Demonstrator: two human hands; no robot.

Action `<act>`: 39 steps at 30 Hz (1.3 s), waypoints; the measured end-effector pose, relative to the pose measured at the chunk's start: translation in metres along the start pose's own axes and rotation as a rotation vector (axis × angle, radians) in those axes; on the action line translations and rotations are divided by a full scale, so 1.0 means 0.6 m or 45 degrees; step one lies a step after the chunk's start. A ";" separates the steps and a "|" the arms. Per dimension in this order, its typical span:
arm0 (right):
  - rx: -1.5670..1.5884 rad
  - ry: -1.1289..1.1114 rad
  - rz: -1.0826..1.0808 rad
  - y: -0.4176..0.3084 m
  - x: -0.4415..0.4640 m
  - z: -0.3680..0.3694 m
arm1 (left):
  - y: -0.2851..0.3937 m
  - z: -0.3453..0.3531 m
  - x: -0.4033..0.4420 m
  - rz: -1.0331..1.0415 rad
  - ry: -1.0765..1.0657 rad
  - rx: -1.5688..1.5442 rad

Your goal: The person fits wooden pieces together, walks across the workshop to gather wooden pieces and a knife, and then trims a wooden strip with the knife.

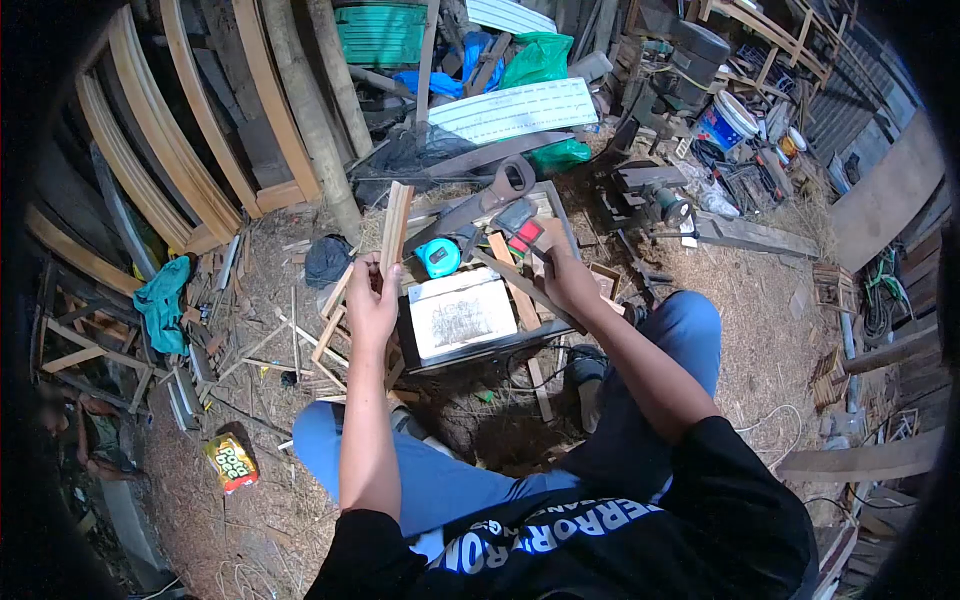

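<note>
My left hand (373, 308) is closed around a short piece of wooden moulding (396, 225), held upright with its grooved face showing. My right hand (570, 285) grips a long, flat, dark strip (530, 288) that slants down to the right; its exact kind is unclear. Between the hands, a turquoise tape measure (438, 257) sits at the top edge of a white board (463, 320) with grey markings. Behind these lies a handsaw (480, 208), beside a red and grey item (525, 234). A light wooden strip (513, 282) leans by the board.
Wooden frames (165, 130) stand at the left. Wood offcuts (325, 340) and a yellow-red snack packet (231, 462) lie on the sawdust-strewn ground. A teal cloth (163, 305) hangs at left. Behind are a white ridged panel (510, 112) and a white-blue bucket (727, 122). Another person (95, 435) is partly visible at far left.
</note>
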State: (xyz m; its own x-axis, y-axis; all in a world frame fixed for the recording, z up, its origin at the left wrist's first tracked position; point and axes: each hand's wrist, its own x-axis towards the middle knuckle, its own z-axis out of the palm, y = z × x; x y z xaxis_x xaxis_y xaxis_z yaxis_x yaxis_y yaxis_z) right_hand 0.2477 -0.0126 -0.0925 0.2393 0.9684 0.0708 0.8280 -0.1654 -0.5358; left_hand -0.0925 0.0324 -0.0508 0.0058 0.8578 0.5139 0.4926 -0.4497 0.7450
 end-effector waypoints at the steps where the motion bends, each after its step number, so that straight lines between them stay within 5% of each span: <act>1: 0.004 0.044 -0.013 0.002 -0.001 0.004 | -0.005 0.003 -0.001 -0.030 0.001 -0.055; 6: -0.097 0.334 -0.336 -0.014 -0.008 0.000 | 0.006 0.003 -0.004 -0.194 0.009 -0.261; 15: -0.202 0.087 -0.598 -0.057 0.090 0.027 | -0.012 -0.001 -0.013 -0.391 -0.069 -0.378; 18: -0.265 0.077 -0.652 -0.063 0.105 0.049 | -0.010 -0.011 -0.014 -0.151 -0.024 -0.232; 27: -0.484 -0.247 -0.680 -0.117 0.142 0.015 | -0.006 -0.043 -0.008 -0.179 0.145 -0.085; 36: -0.257 -0.074 -0.521 -0.112 0.089 0.007 | -0.016 -0.074 -0.016 -0.340 -0.124 -0.290; 39: -0.289 -0.174 -0.505 -0.102 0.079 -0.003 | -0.008 -0.083 -0.026 -0.168 -0.203 -0.266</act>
State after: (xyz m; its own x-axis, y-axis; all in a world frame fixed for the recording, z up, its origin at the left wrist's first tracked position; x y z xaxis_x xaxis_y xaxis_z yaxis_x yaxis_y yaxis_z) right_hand 0.2093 0.0429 -0.0546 -0.1737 0.9783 0.1133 0.9356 0.1999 -0.2910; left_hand -0.1382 0.0089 -0.0409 0.0980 0.9332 0.3457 0.3088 -0.3588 0.8809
